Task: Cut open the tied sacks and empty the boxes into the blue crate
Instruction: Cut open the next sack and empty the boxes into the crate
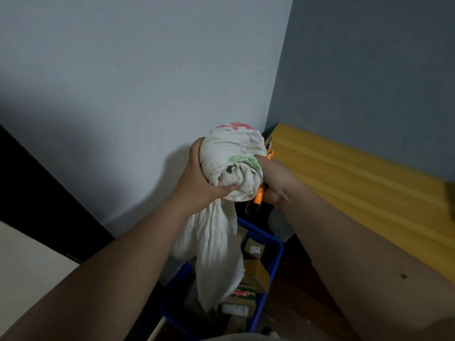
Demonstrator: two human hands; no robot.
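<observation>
I hold a white cloth sack (229, 153) with red and green print up in front of the wall. My left hand (199, 178) grips its left side. My right hand (273, 178) grips its right side and also holds an orange utility knife (261, 193), whose blade tip pokes out above the hand. The sack's loose end hangs down into the blue crate (273, 264) below. Several small cardboard boxes (253, 274) lie inside the crate.
A yellow wooden board (357, 183) runs along the right wall. A dark panel (37, 193) stands at the left, with a pale surface (27, 271) below it. A whitish bag (280, 227) sits behind the crate on the dark floor.
</observation>
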